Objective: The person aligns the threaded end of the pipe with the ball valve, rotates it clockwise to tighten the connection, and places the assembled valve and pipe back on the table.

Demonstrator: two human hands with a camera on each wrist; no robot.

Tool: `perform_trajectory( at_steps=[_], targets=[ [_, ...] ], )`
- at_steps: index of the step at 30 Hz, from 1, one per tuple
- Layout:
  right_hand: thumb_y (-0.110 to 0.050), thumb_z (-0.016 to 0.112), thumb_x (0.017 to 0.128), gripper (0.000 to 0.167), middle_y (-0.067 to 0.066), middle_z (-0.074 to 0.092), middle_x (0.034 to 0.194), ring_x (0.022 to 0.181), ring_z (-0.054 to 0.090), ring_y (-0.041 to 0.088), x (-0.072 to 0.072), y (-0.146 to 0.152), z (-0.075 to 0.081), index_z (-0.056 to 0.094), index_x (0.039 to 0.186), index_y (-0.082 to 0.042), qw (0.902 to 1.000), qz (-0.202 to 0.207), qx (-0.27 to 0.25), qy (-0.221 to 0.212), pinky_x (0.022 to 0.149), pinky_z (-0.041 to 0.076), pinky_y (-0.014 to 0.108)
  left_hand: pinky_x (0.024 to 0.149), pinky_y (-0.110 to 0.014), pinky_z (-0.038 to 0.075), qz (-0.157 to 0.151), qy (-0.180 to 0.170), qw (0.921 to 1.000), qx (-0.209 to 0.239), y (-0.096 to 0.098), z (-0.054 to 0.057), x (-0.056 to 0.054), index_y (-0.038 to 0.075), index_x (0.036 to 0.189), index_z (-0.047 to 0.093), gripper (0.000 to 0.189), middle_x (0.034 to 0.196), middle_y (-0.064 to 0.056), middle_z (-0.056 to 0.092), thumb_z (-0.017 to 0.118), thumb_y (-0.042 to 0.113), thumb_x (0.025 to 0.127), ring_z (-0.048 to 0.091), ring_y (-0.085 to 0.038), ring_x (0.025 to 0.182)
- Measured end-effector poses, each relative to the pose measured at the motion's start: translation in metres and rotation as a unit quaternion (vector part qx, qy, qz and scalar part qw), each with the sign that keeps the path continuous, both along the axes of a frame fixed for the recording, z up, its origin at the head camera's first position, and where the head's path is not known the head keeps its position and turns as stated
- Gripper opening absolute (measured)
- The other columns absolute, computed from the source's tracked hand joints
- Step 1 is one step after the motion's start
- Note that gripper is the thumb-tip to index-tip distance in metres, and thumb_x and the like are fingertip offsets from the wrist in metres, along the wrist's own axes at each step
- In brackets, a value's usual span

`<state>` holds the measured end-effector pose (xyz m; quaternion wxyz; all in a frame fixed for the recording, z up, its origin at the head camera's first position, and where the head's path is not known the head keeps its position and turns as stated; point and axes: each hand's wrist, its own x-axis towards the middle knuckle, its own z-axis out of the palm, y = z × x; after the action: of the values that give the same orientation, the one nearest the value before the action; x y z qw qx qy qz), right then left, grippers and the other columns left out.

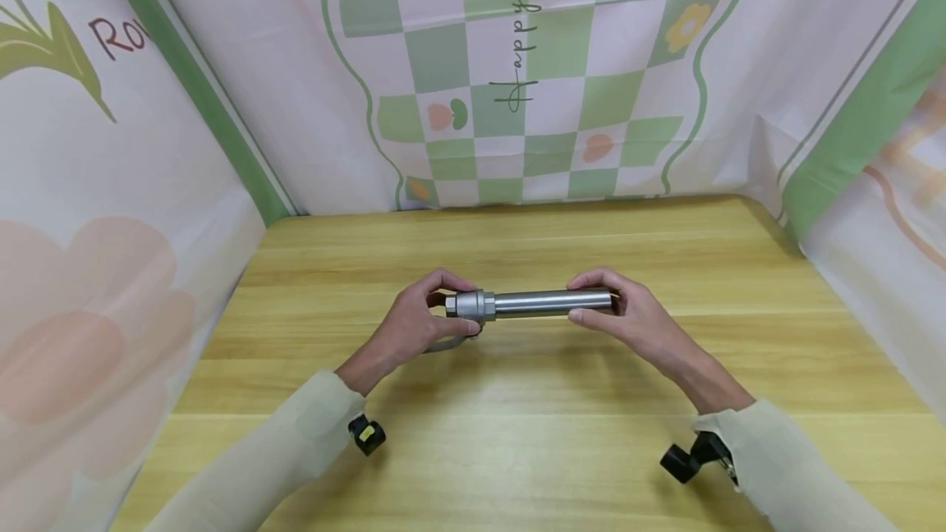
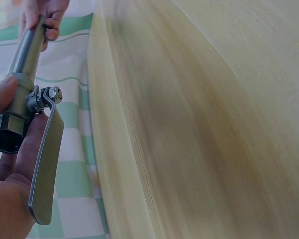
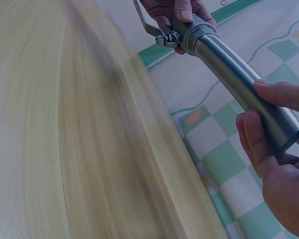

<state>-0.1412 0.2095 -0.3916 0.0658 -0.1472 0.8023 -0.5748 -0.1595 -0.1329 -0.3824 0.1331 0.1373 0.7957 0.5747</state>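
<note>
A ball valve (image 1: pixel 469 304) with a flat metal lever handle (image 2: pixel 47 164) is joined end to end with a straight steel pipe (image 1: pixel 547 303). My left hand (image 1: pixel 410 318) grips the valve body between thumb and fingers, and the lever hangs beside that hand. At the pipe's far end, my right hand (image 1: pixel 628 310) pinches the tube with its thumb on one side and fingers on the other. Valve and pipe lie level across the view, held above the wooden table (image 1: pixel 517 433). The valve's open hexagonal end (image 2: pixel 7 134) shows in the left wrist view.
A printed cloth (image 1: pixel 502 105) with green checks hangs behind the table, and more cloth walls (image 1: pixel 111 269) stand at the sides. Black wrist cameras (image 1: pixel 367 434) are strapped at both sleeves.
</note>
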Motion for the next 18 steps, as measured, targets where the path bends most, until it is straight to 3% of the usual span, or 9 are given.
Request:
perform_trajectory(
  at_steps=[6, 18],
  targets=[
    [-0.021, 0.077, 0.104, 0.036, 0.023, 0.061, 0.135, 0.099, 0.066, 0.016, -0.0009, 0.0010, 0.0002, 0.065, 0.136, -0.008, 0.9998, -0.007, 0.014, -0.008, 0.082, 0.059, 0.028, 0.091, -0.039, 0.060, -0.001, -0.003, 1.0000, 0.003, 0.0004, -0.0006, -0.0007, 0.020, 0.128, 0.071, 0.046, 0.136, -0.007, 0.067, 0.093, 0.014, 0.088, 0.067, -0.030, 0.119],
    [-0.025, 0.075, 0.106, 0.033, 0.018, 0.067, 0.124, 0.098, 0.070, 0.018, -0.0023, 0.0007, -0.0004, 0.068, 0.134, -0.009, 0.9995, -0.015, 0.025, -0.012, 0.085, 0.059, 0.028, 0.091, -0.039, 0.059, -0.002, -0.003, 1.0000, -0.001, 0.0008, 0.0002, -0.0009, 0.021, 0.128, 0.070, 0.047, 0.136, -0.006, 0.067, 0.093, 0.015, 0.088, 0.067, -0.031, 0.120]
  ],
)
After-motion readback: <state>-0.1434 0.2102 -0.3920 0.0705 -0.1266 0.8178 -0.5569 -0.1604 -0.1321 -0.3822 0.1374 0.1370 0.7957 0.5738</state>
